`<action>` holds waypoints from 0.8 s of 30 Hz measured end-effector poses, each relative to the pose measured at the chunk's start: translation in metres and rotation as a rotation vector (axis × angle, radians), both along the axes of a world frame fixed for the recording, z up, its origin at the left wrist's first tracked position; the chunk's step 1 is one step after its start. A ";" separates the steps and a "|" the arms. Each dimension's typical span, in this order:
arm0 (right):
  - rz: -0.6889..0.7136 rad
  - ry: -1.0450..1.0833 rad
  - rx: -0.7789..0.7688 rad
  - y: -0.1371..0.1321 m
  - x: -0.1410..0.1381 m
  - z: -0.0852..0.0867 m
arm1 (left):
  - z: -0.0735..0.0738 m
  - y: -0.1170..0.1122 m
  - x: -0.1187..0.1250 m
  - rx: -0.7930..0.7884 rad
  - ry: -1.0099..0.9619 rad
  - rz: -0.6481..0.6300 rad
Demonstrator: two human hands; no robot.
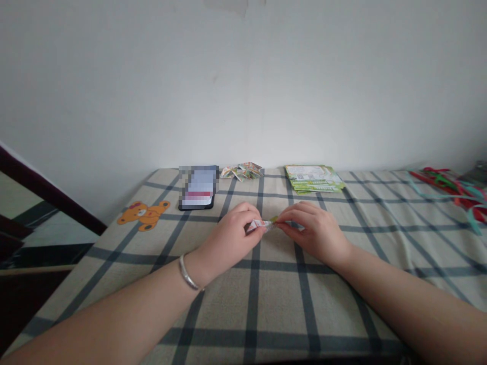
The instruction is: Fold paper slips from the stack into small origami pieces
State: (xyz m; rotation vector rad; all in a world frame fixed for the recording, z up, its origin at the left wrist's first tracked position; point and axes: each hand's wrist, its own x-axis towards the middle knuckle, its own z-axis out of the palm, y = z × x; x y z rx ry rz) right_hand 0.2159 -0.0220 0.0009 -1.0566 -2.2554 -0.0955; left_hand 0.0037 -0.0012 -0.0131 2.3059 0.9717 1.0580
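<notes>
A small folded piece of printed paper [262, 223], white with red and green patches, is held between my two hands just above the checked tablecloth. My left hand [238, 230] pinches its left end between thumb and fingers. At the other end, my right hand [314, 228] has its thumb and fingertips closed on the paper. Parts of the paper are hidden by the fingers. Beyond my hands, against the wall, lie several folded paper pieces [243, 171] in a small heap. A stack of green and white printed sheets [314, 178] is to their right.
A phone [200, 187] with a lit screen lies at the back left. An orange bear cutout [143, 215] is near the table's left edge. Red, green and teal ribbons [452, 187] lie at the far right. A white wall [243, 91] borders the checked tablecloth [224, 304].
</notes>
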 end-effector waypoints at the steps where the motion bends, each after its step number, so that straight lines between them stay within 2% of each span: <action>1: 0.003 0.001 -0.004 0.000 0.000 0.000 | 0.000 -0.001 0.000 0.003 -0.004 0.002; 17: 0.066 0.070 -0.109 0.007 -0.001 -0.008 | 0.005 -0.006 0.001 0.086 0.081 -0.040; 24: 0.129 0.134 -0.096 0.011 -0.001 -0.013 | 0.005 -0.006 0.001 0.136 0.124 -0.048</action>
